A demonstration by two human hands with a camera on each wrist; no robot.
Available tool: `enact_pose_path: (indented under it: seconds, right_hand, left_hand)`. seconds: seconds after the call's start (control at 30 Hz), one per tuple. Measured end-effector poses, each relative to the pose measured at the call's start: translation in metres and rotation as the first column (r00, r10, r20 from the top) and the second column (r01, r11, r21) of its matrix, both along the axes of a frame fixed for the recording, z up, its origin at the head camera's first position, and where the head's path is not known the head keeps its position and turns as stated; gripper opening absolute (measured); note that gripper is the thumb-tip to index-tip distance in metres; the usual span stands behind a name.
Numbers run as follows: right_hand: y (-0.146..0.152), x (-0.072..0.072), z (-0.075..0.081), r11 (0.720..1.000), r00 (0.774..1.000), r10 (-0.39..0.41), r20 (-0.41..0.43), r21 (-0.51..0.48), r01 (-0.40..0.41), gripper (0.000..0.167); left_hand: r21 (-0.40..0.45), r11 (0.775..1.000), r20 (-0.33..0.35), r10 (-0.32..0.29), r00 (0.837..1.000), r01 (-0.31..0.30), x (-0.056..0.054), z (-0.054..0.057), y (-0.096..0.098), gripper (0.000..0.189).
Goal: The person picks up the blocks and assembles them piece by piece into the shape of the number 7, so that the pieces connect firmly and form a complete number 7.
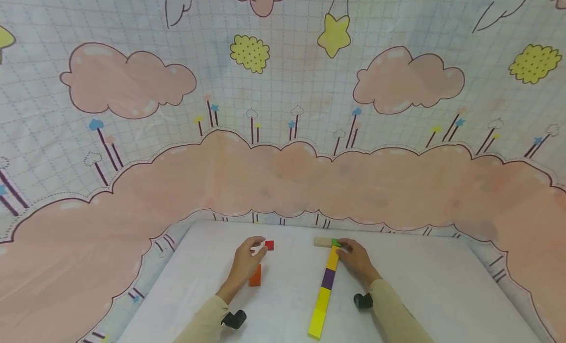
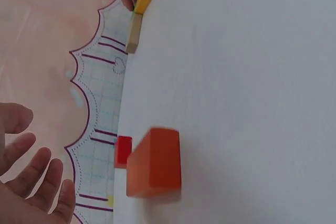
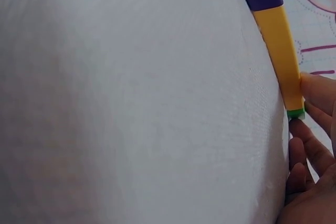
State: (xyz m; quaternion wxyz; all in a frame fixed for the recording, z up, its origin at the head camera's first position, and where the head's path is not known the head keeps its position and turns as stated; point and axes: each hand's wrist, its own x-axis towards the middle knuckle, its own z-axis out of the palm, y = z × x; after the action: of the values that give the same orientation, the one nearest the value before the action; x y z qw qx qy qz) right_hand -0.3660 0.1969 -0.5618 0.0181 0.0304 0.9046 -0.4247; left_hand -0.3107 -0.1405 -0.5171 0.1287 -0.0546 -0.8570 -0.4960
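Observation:
My left hand point(image 1: 248, 259) hovers beside a small red block point(image 1: 269, 245), its fingers loosely bent and apart. In the left wrist view, a gap shows between the left hand point(image 2: 37, 177) and the red block point(image 2: 123, 151). An orange block point(image 1: 255, 275) stands near the left wrist. My right hand point(image 1: 355, 259) holds a green block point(image 1: 335, 242) at the far end of a row. The right thumb point(image 3: 315, 88) touches the yellow-orange block point(image 3: 281, 51) beside it. A plain wooden block point(image 1: 323, 242) adjoins the green one on its left.
From the yellow-orange block, the row runs toward me through a purple block point(image 1: 328, 279) to a bright yellow stretch point(image 1: 319, 313). Everything lies on a white tabletop point(image 1: 283, 308). Behind it hangs a cloth point(image 1: 283, 181) printed with clouds.

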Motion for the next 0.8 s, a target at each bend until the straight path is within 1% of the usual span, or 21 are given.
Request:
enact_pose_path:
  seconds: [0.13, 0.27, 0.4, 0.47, 0.57, 0.7, 0.8]
  right_hand:
    - [0.0, 0.0, -0.002, 1.0, 1.0, 0.004, -0.002, 0.002, -0.004, 0.04]
    - [0.0, 0.001, -0.002, 1.0, 1.0, 0.008, 0.001, -0.003, -0.008, 0.04]
    - [0.002, 0.0, -0.003, 1.0, 1.0, 0.012, 0.005, -0.019, -0.012, 0.041]
    - [0.003, -0.001, -0.003, 1.0, 1.0, 0.013, 0.002, -0.023, -0.013, 0.041]
    - [0.004, -0.003, -0.001, 1.0, 1.0, 0.01, 0.009, -0.026, -0.009, 0.042]
    - [0.003, -0.003, 0.0, 1.0, 1.0, 0.017, 0.013, -0.022, -0.016, 0.042]
    - [0.003, -0.002, 0.0, 0.999, 1.0, 0.023, 0.008, -0.022, -0.023, 0.042]
  left_hand:
    - [-0.011, 1.0, 0.039, 0.011, 0.999, -0.01, 0.0, -0.002, -0.008, 0.035]
    - [-0.022, 1.0, 0.076, 0.018, 0.997, -0.017, 0.0, -0.007, -0.015, 0.035]
    - [-0.052, 0.999, 0.084, 0.01, 0.996, -0.006, 0.001, -0.013, -0.021, 0.032]
    - [-0.066, 0.998, 0.095, -0.001, 0.995, 0.007, 0.002, -0.015, -0.024, 0.032]
    - [-0.095, 0.995, 0.132, -0.022, 0.991, 0.035, 0.005, -0.015, -0.029, 0.033]
    - [-0.111, 0.99, 0.2, -0.065, 0.978, 0.089, 0.01, -0.014, -0.038, 0.038]
    - [-0.12, 0.982, 0.232, -0.112, 0.966, 0.143, 0.013, -0.014, -0.045, 0.045]
